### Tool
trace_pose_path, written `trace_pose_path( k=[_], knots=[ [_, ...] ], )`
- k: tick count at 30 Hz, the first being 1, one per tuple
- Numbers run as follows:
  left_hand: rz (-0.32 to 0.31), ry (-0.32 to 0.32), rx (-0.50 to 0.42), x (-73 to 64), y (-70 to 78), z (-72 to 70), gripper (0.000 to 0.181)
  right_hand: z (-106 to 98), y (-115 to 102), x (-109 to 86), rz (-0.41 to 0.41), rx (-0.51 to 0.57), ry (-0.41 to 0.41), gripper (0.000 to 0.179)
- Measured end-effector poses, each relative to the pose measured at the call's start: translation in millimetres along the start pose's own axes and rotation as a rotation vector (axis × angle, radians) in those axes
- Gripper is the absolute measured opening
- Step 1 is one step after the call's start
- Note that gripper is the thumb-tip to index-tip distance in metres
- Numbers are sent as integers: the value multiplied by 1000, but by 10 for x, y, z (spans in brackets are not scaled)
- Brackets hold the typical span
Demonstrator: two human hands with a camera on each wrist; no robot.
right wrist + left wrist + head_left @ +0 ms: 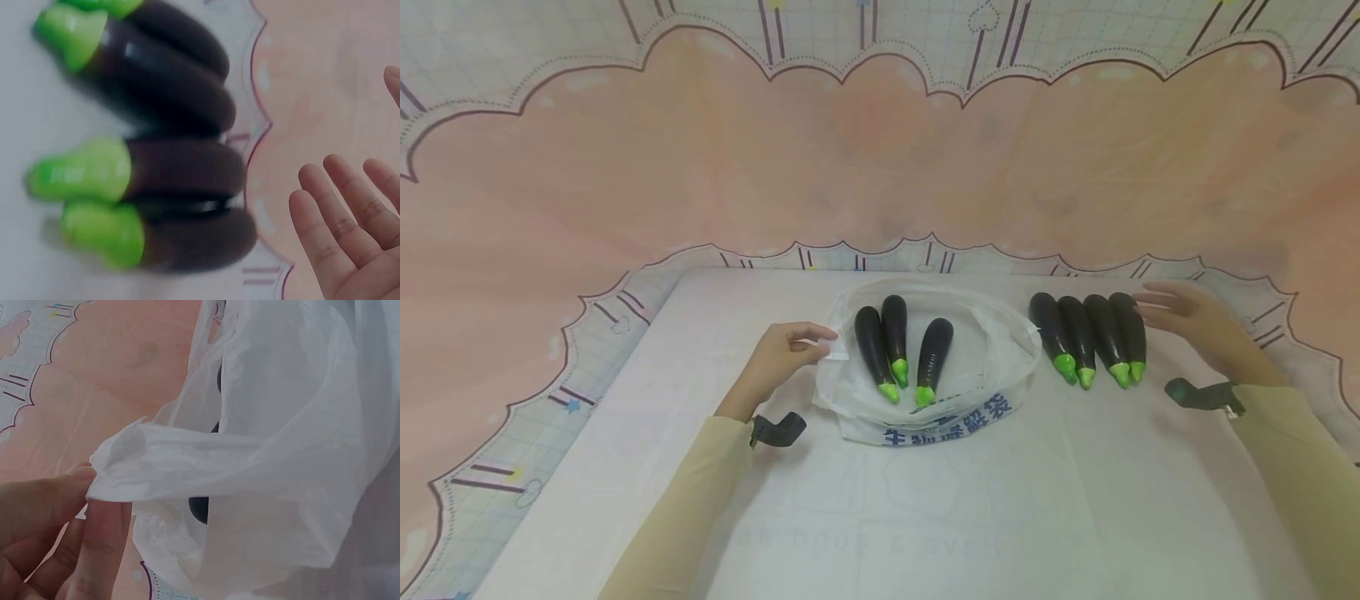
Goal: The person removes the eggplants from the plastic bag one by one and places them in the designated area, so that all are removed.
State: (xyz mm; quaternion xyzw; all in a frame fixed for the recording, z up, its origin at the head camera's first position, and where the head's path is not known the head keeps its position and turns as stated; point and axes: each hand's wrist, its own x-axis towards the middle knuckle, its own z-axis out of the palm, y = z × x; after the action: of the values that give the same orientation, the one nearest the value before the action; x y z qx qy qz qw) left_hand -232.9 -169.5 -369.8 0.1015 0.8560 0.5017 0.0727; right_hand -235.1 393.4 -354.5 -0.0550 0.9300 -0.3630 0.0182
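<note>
A white plastic bag with blue lettering lies spread on the table, and three dark eggplants with green stem ends are within its opening. At the bag's left edge, my left hand pinches the thin plastic between thumb and fingers; the left wrist view shows the pulled strip of bag up close. Right of the bag, several more eggplants lie side by side in a row. My right hand is beside the rightmost one, its fingers extended and holding nothing; in the right wrist view they appear apart from the eggplants.
A white cloth covers the table. Behind it hangs a peach curtain with a scalloped, patterned border, which also runs along the left and right table edges. Black straps are on both wrists.
</note>
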Motion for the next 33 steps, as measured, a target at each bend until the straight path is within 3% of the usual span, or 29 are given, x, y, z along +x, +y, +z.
trace_pose_path(
  k=[5, 9, 15, 21, 28, 33],
  knots=[
    [-1, 1, 7, 5, -11, -1, 29, 80, -214, 45, -94, 36, 16, 55],
    [-5, 2, 7, 12, -24, -4, 29, 148, -389, 74, -103, 25, 4, 52],
    [-1, 4, 1, 17, -33, -7, 29, 295, -664, 142, -114, 103, -74, 48],
    [5, 1, -1, 9, -13, 3, 29, 510, -866, 240, -176, 192, -178, 48],
    [16, 2, -2, 8, -8, 9, 29, 733, -1082, 316, -169, 148, -289, 48],
    [16, 3, -2, 4, 0, 8, 29, 851, -1229, 355, -219, 88, -329, 42]
  ],
)
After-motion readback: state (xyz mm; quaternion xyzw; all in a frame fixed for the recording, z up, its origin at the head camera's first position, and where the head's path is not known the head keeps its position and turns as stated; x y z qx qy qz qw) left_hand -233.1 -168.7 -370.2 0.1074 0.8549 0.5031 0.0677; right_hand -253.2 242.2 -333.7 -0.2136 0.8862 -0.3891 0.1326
